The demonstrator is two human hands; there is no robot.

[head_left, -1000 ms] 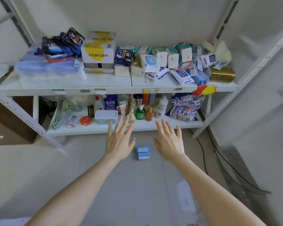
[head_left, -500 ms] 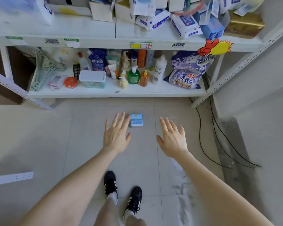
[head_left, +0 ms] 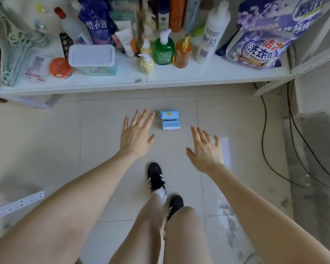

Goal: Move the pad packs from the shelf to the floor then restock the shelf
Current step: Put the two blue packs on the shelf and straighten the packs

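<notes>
Two blue pad packs (head_left: 170,120) lie touching on bare floor tile (head_left: 103,121), short of the shelf edge (head_left: 122,88). Left hand (head_left: 136,136) and right hand (head_left: 206,149) flank them with fingers spread, holding nothing.

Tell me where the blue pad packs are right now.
Head view, centre: the blue pad packs lie together on the floor in front of the bottom shelf, between the left hand and the right hand, touched by neither.

The top edge cuts off the detergent bag (head_left: 255,46) and the tall bottles (head_left: 177,14) standing on the shelf (head_left: 179,77), and a leg (head_left: 185,235) hides most of one black shoe (head_left: 175,202).
</notes>
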